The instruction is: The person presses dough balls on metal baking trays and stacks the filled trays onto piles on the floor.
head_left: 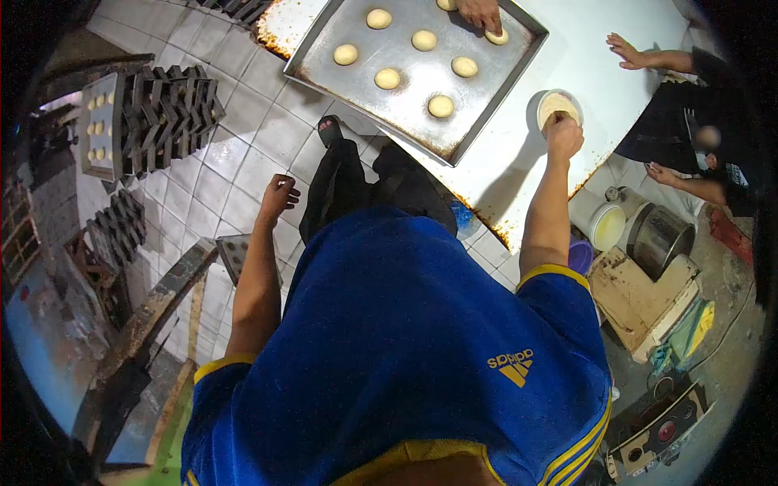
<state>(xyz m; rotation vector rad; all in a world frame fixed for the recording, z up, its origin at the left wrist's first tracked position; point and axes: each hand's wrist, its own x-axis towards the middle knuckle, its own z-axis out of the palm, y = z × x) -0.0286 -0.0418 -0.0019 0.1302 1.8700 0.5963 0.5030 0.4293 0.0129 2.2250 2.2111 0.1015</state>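
Note:
My right hand [565, 136] reaches into a small white bowl [574, 99] of pale, grainy stuff. Its fingers are bunched together at the bowl's contents, and what they pinch is hidden. My left hand [279, 197] hangs at my side over the tiled floor, loosely curled with some fingers apart, holding nothing. Left of the bowl, a large metal baking tray [369, 101] lies on the white table [596, 61]. Several round dough pieces [424, 40] sit spaced out on it. Another person's hand [480, 13] touches a dough piece at the tray's far right corner.
A second person [677, 121] in dark clothes stands across the table on the right, both hands free. At left, crossed stacks of dark trays [166, 121] stand on the tiles, one bearing dough pieces. A white bucket [606, 227] and a metal pot [660, 239] stand at right.

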